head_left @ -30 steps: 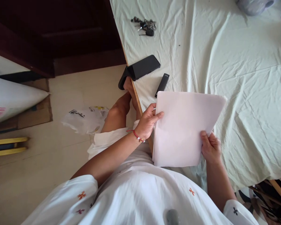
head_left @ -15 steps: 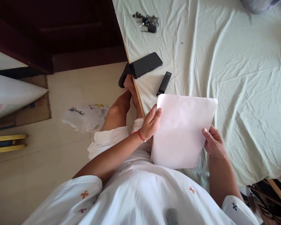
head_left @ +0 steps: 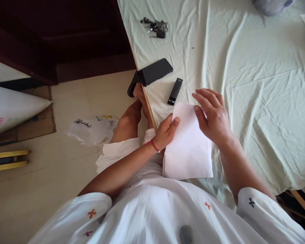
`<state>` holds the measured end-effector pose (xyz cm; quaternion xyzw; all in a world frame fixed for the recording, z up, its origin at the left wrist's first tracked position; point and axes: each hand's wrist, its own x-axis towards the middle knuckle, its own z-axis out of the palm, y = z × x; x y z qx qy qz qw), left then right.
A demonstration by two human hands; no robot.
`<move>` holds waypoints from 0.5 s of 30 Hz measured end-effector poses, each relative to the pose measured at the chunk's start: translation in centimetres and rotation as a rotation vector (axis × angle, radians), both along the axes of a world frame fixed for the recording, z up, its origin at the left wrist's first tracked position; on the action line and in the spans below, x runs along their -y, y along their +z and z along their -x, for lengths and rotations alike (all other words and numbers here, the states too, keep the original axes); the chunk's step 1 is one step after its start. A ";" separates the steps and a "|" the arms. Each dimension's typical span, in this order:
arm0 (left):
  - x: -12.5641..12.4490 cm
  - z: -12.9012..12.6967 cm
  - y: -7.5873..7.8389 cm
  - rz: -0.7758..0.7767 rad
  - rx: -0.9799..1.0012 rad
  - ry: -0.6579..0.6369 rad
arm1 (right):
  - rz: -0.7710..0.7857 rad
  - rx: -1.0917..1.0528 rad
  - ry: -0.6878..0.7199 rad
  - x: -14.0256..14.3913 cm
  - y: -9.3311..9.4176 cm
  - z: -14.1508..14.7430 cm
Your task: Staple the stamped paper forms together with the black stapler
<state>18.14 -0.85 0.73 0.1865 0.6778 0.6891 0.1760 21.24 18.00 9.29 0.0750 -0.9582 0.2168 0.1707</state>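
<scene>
Smooth matt white paper [head_left: 189, 149] lies on a wrinkled pale cloth [head_left: 256, 78]; nearby, a glossy black plastic phone [head_left: 156, 71]

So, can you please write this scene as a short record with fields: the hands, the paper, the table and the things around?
left hand: holds the left edge of the paper, red bracelet on the wrist
right hand: open, lies on the top right part of the paper
paper: white, blank, at the near table edge
table: covered with a wrinkled pale cloth
beyond the paper: small black stick, black phone, keys
floor: plastic bag
</scene>
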 end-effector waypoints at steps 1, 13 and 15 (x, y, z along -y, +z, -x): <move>0.0 0.0 0.0 -0.003 0.007 0.005 | -0.014 0.043 0.044 0.5 0.0 0.6; -0.5 -0.1 -0.2 -0.138 0.120 0.017 | 0.097 0.248 0.087 2.4 -0.5 1.7; -0.7 0.1 -0.1 -0.164 0.159 0.025 | 0.129 0.260 0.096 2.6 -0.5 1.9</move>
